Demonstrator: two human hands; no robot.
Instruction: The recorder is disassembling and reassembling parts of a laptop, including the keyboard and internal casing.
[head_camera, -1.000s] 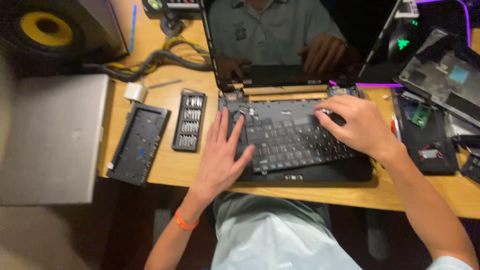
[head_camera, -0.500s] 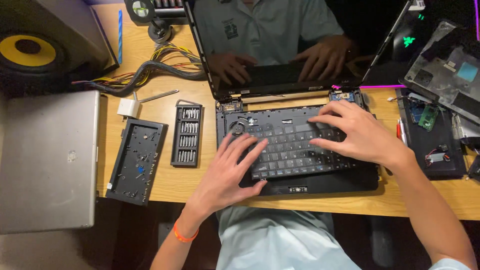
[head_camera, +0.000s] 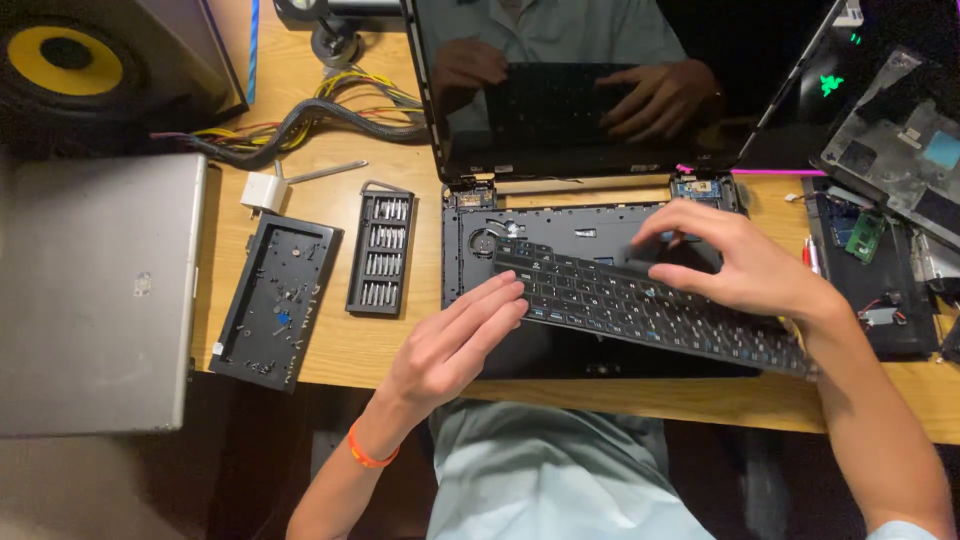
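An open black laptop sits in front of me, its base (head_camera: 570, 225) exposed below the dark screen (head_camera: 600, 80). The black keyboard (head_camera: 640, 305) is lifted off the base and lies skewed, its right end toward the table's front edge. My right hand (head_camera: 740, 265) grips the keyboard's upper edge, fingers curled over it. My left hand (head_camera: 455, 345) is flat with fingers stretched out, its fingertips touching the keyboard's left end. An orange band is on my left wrist.
A screwdriver bit set (head_camera: 380, 250) and a black cover panel (head_camera: 275, 300) lie left of the laptop. Farther left are a closed silver laptop (head_camera: 90, 290), a speaker (head_camera: 70, 50), cables (head_camera: 300, 110) and a white adapter (head_camera: 263, 190). Dismantled laptop parts (head_camera: 890, 130) crowd the right.
The keyboard has come up out of the laptop base and turned askew. My right hand now grips its upper edge, and my left hand has slid from the keys to its left end.
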